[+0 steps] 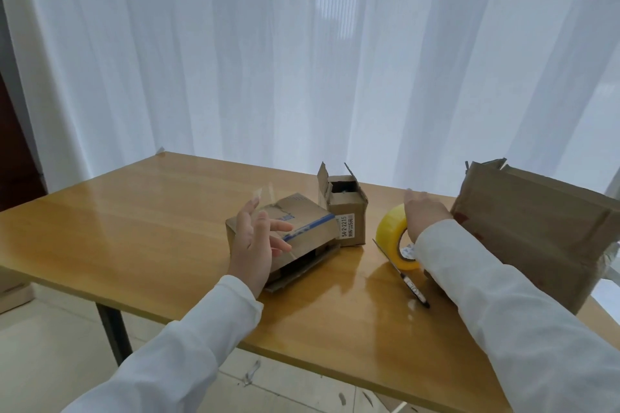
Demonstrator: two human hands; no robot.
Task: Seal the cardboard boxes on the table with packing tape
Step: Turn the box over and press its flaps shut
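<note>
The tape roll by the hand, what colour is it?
Yellow. The tape roll shows best in the head view, beside the right hand.

On the wooden table (141, 218), a flat brown cardboard box with a blue stripe (302, 228) lies left of centre. Just behind and to its right stands a small brown cardboard box with raised top flaps (345, 211). Right of that sits a roll of yellow packing tape (391, 234) on edge, with a slim black-handled cutter (407, 281) lying before it. A large brown cardboard box (533, 224) stands at the right edge. A white curtain (302, 53) hangs behind the table.
</note>
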